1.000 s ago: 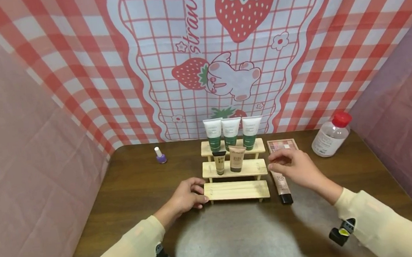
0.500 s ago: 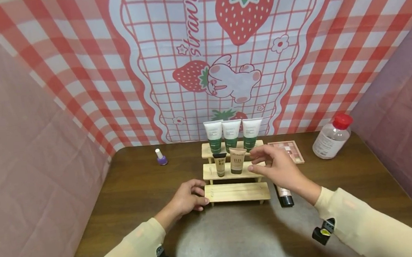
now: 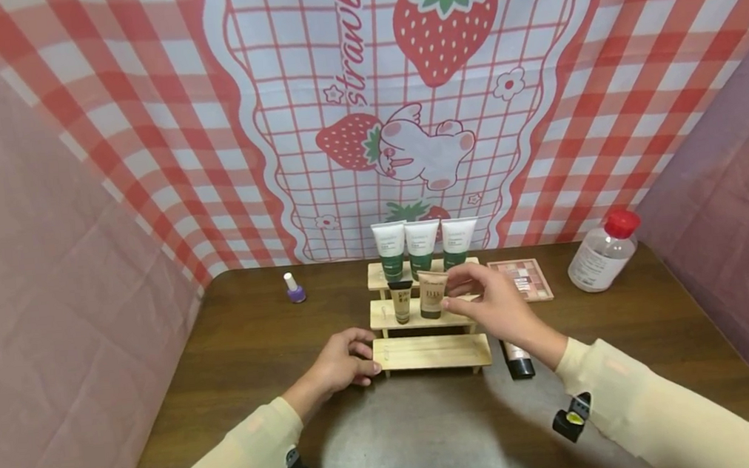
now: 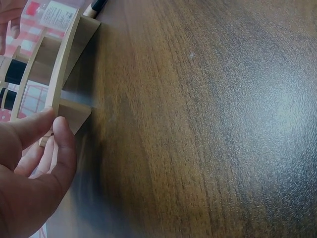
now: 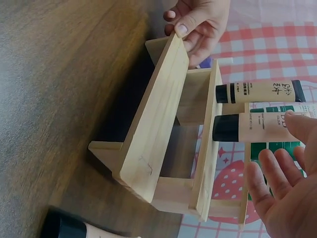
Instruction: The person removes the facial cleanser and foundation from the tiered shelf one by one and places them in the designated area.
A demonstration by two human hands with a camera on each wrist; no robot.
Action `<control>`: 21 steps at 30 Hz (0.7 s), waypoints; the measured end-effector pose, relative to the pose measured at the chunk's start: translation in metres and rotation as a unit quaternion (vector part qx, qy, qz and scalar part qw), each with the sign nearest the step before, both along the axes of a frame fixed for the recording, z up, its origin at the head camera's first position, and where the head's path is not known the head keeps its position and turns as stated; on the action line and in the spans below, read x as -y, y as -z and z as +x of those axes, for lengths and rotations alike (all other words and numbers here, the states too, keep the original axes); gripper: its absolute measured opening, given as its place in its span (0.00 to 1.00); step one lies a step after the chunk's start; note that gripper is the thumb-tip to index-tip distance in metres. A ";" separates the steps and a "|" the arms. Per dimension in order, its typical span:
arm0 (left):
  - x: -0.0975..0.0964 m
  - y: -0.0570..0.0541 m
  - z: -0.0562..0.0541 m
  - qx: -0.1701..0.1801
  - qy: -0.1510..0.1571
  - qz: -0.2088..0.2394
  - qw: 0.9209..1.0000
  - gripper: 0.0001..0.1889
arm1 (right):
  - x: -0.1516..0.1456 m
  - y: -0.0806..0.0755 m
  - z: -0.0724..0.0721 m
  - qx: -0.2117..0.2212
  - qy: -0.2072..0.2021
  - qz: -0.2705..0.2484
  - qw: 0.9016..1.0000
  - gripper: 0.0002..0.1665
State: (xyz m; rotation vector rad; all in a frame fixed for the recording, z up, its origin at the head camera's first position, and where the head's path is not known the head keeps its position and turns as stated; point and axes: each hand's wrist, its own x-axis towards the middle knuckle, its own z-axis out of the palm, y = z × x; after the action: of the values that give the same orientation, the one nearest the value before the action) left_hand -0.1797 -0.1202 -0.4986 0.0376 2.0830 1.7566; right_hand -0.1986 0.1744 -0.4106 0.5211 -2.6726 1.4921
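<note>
1. Cloth (image 3: 298, 122): hangs behind the rack.
2. Table (image 3: 236, 335): under the rack; far part cut off in left wrist view.
3. Rack (image 3: 432, 352): our landmark, three steps, front step bare.
4. Right hand (image 3: 498, 309): at the rack's right, over the middle step. Thumb laps the BB tube's right edge, other fingers spread. We can't tell if it has a firm pinch; far-side contact is hidden.
5. Left hand (image 3: 344, 361): pinches the front step's left end; fingertips under the board hard to make out.
6. Bottle (image 3: 602, 258): well right of the rack, red cap up.
7. Palette (image 3: 531, 280): flat, right of the rack, partly behind the right hand.
8. White-green tubes (image 3: 422, 241): three, upright on the rack's top step; rightmost partly covered by fingers.
9. Lying tube (image 3: 518, 359): just right of the rack, cap nearest us, upper body hidden under the right hand.
10. BB tube (image 3: 432, 296): rack's middle step, cap down, long axis upright. We judge the key relation: it lies immediately left of the right hand's thumb, the nearer hand.
11. Gold tube (image 3: 401, 304): same step, left of the BB tube, upright.
12. Polish (image 3: 294, 289): left of the rack.
</note>
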 end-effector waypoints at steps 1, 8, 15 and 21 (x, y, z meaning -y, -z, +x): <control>0.000 0.000 0.000 0.000 0.000 0.000 1.000 0.29 | 0.001 0.000 0.000 0.000 0.003 0.000 1.000 0.23; 0.000 -0.001 0.001 0.000 0.001 0.000 1.000 0.28 | 0.004 0.000 -0.002 -0.004 0.014 -0.005 1.000 0.24; 0.000 -0.001 0.000 -0.001 0.003 -0.002 1.000 0.28 | 0.007 0.000 -0.003 -0.006 0.028 0.007 1.000 0.23; 0.000 -0.002 0.000 0.000 0.002 -0.002 1.000 0.29 | 0.010 0.001 -0.004 -0.020 0.036 0.016 0.999 0.22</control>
State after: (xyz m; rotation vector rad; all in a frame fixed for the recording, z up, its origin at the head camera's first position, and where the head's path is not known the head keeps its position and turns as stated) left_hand -0.1792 -0.1198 -0.4969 0.0421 2.0851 1.7501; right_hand -0.2030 0.1647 -0.4120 0.4457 -2.6579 1.4081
